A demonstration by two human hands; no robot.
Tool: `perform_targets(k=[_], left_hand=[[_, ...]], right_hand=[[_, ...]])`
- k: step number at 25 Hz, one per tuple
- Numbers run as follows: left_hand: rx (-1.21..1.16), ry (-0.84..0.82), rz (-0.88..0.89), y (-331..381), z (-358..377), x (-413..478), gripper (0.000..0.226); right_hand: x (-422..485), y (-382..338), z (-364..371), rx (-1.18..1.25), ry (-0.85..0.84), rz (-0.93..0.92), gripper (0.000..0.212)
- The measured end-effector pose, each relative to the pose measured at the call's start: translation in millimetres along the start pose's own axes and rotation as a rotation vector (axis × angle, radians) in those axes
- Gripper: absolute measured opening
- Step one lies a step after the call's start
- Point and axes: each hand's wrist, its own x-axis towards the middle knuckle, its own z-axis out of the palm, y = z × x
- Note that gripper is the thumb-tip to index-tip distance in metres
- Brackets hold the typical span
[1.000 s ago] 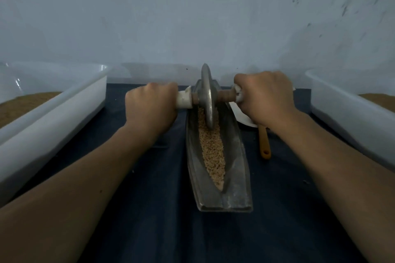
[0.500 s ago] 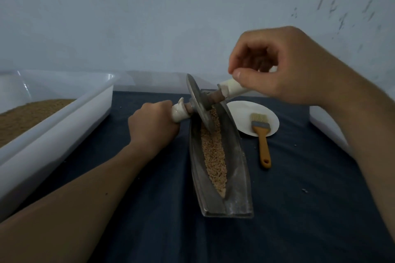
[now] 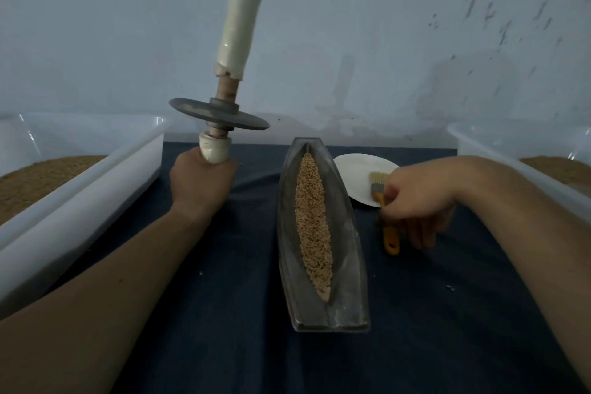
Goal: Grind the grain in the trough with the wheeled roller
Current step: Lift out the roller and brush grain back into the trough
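The grey metal trough [image 3: 350, 269] lies lengthwise on the dark blue cloth, with a strip of tan grain [image 3: 311, 217] along its groove. My left hand [image 3: 200, 182] grips the lower white handle of the wheeled roller [image 3: 219, 113] and holds it upright in the air, left of the trough, with its grey disc level and the other handle pointing up. My right hand [image 3: 419, 201] reaches down to the right of the trough, thumb and fingers curled around the orange handle of a brush [image 3: 391, 241].
A white plate [image 3: 358, 166] lies under the brush bristles, behind my right hand. White plastic tubs with brown grain stand at the left [image 3: 96, 182] and at the right [image 3: 479, 147]. A pale wall rises behind the table.
My right hand let go of the roller and dropped to the brush. My left hand lifted the roller out of the trough and turned it upright to the left.
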Motion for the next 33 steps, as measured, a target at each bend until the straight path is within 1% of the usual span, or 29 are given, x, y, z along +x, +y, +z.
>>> perform_targets(k=[2, 7, 9, 11, 13, 14, 15, 17, 18, 19, 20, 23, 26, 30, 33], left_hand=[[-0.043, -0.016, -0.016, -1.5, -1.5, 1.7, 0.014], [-0.051, -0.055, -0.012, -1.4, -2.4, 0.5, 0.02], [-0.051, -0.07, -0.012, 0.1, -2.6, -0.6, 0.022], [-0.047, -0.081, -0.006, 1.9, -2.5, -1.9, 0.021], [-0.033, -0.085, 0.004, 3.1, -2.3, -2.5, 0.02], [-0.026, -0.087, 0.009, 3.6, -2.3, -2.6, 0.019], [-0.021, -0.091, 0.01, 4.1, -2.2, -2.7, 0.018], [-0.022, -0.093, 0.005, 3.9, -2.5, -2.7, 0.016], [-0.027, -0.092, 0.002, 3.6, -2.6, -2.5, 0.017], [-0.034, -0.09, -0.001, 3.1, -2.8, -2.5, 0.017], [-0.043, -0.087, -0.004, 2.6, -2.9, -2.3, 0.017], [-0.064, -0.082, -0.016, 1.5, -2.7, -1.4, 0.017], [-0.066, -0.081, -0.022, 1.0, -2.2, -0.4, 0.017], [-0.068, -0.095, -0.01, 2.7, -1.8, -1.8, 0.018], [-0.074, -0.093, -0.01, 3.1, -2.2, -2.6, 0.024]], right_hand=[[3.8, -0.2, 3.5, 0.018, -0.006, 0.035, 0.028], [6.3, -4.5, 8.3, 0.047, 0.043, 0.051, 0.018], [5.5, -3.4, 7.0, 0.045, 0.092, 0.056, 0.019], [3.8, -0.4, 0.6, 0.03, 0.261, 0.037, 0.022], [-2.4, 1.4, -9.9, 0.004, 0.52, 0.009, 0.024], [-7.6, 0.0, -14.2, 0.033, 0.65, -0.015, 0.023], [-13.4, -2.6, -17.1, 0.116, 0.753, -0.057, 0.025], [-23.7, -10.9, -18.8, 0.326, 0.884, -0.201, 0.033], [-26.9, -15.1, -17.9, 0.401, 0.933, -0.294, 0.029], [-28.4, -19.5, -16.5, 0.446, 0.988, -0.382, 0.017], [-28.8, -23.5, -14.9, 0.465, 1.05, -0.454, 0.005], [-25.2, -30.7, -10.0, 0.391, 1.218, -0.565, 0.007], [-15.5, -34.1, -5.0, 0.28, 1.263, -0.589, 0.009], [-3.4, -38.8, 2.5, 0.177, 1.242, -0.603, 0.013], [1.6, -41.5, 9.2, 0.082, 1.243, -0.578, 0.014]])
